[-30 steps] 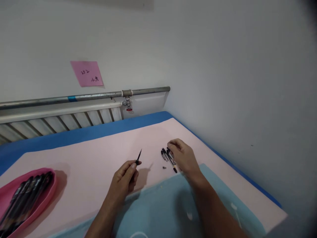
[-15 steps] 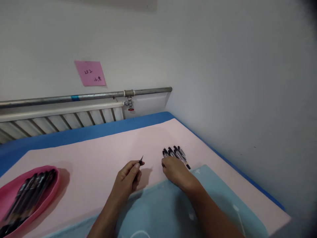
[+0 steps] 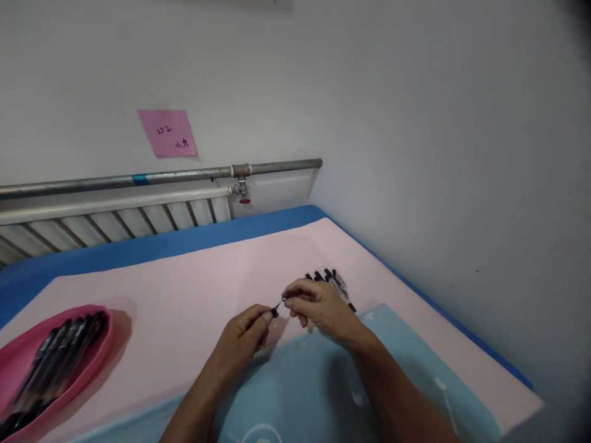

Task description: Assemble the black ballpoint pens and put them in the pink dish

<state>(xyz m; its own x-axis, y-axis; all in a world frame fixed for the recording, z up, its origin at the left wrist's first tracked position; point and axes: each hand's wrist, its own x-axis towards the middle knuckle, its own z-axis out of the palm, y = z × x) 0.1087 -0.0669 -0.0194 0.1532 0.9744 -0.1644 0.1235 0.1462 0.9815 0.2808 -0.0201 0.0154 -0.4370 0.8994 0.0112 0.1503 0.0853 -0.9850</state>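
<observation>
Above the pink sheet, my left hand is closed in a pinch around a black pen part with a thin pointed tip. Most of that part is hidden by the fingers. My right hand comes in from the other side, thumb and forefinger pressed together right at the pointed tip. A tiny pale piece seems to show between them, too small to name. Just behind the right hand lies a group of pens with black ends and clear barrels, partly covered by that hand.
A pink basin at the left holds several dark pens. A light blue cloth lies under my forearms, over the pink sheet on a blue surface. Walls, a pipe and a radiator border it.
My right hand has left the pen group, moving up and left to the tip of the pen part. My left hand has shifted slightly right, and the part now leans toward the right hand.
</observation>
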